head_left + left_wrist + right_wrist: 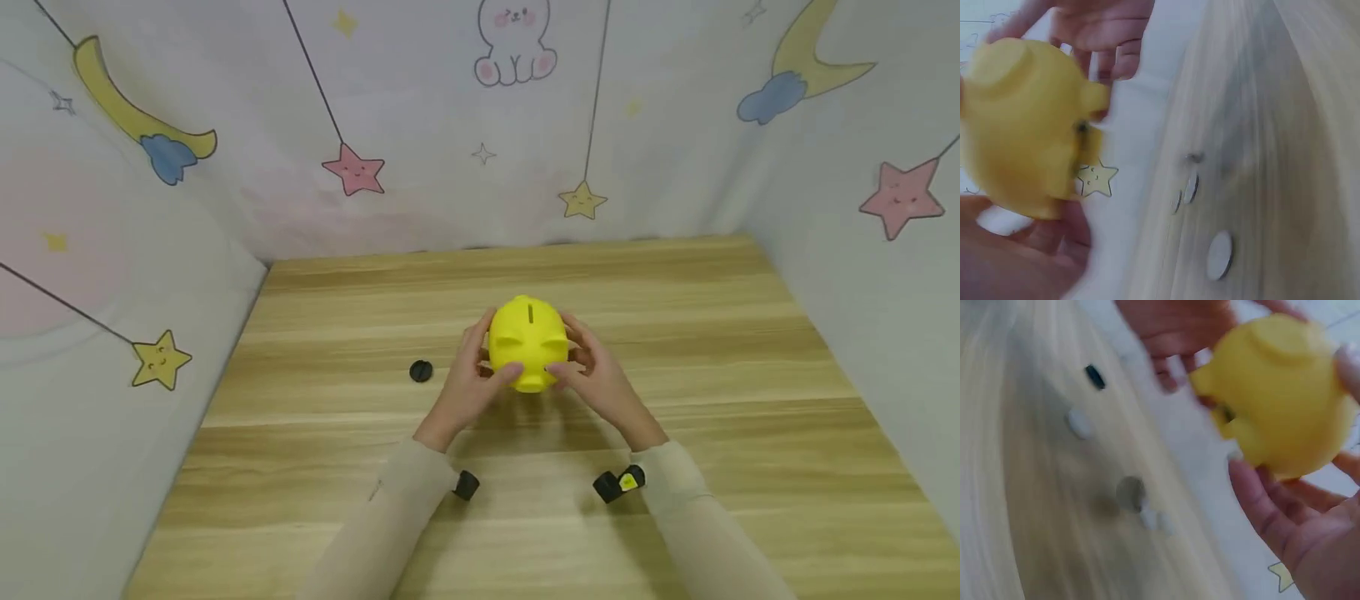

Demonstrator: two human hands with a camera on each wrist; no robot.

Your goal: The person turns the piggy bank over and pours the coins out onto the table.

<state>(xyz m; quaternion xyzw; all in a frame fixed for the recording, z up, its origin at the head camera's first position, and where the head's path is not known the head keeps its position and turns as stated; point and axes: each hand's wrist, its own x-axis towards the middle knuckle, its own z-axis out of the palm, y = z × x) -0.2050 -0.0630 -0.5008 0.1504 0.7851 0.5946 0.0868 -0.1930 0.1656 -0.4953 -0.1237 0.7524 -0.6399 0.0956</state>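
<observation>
Yellow pig-shaped money box with top slot, sitting mid-table, left hand and right hand gripping its sides with curled fingers, black plug lying toward the table left edge, coins nearby.

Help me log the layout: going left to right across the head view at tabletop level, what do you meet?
Small black round cap → left hand → yellow piggy bank → right hand. Both hands grip the bank from its sides, above the wooden table.
</observation>
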